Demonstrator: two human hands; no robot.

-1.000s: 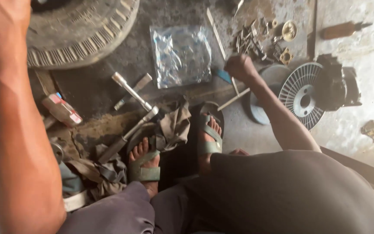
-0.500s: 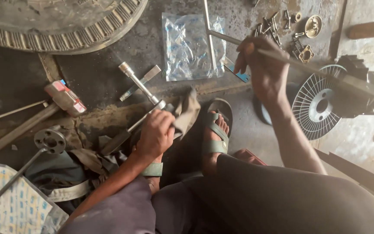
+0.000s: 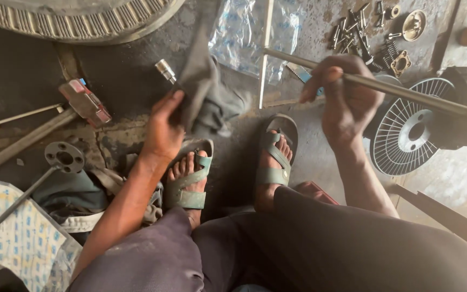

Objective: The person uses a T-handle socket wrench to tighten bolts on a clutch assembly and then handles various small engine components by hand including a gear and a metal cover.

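Observation:
My left hand (image 3: pixel 164 128) grips a grey, dirty rag (image 3: pixel 204 81) and holds it up above the floor, in front of a cross wrench whose socket end (image 3: pixel 165 69) pokes out beside it. My right hand (image 3: pixel 342 100) is closed around a long metal rod (image 3: pixel 406 92) that runs from upper left to the right, over a finned metal disc (image 3: pixel 406 132). My two feet in green sandals (image 3: pixel 233 167) rest on the dark floor below both hands.
A large ribbed wheel rim (image 3: pixel 82 21) lies at the top left. A clear plastic bag (image 3: pixel 244 32) and several bolts, springs and small fittings (image 3: pixel 374 32) lie at the top. A hammer (image 3: pixel 82 103), a flange (image 3: pixel 64 157), a screwdriver and a patterned sack (image 3: pixel 12 238) sit at the left.
My left hand has lifted the rag off the cross wrench. My right hand has drawn the rod lower and closer to me. The view has shifted slightly.

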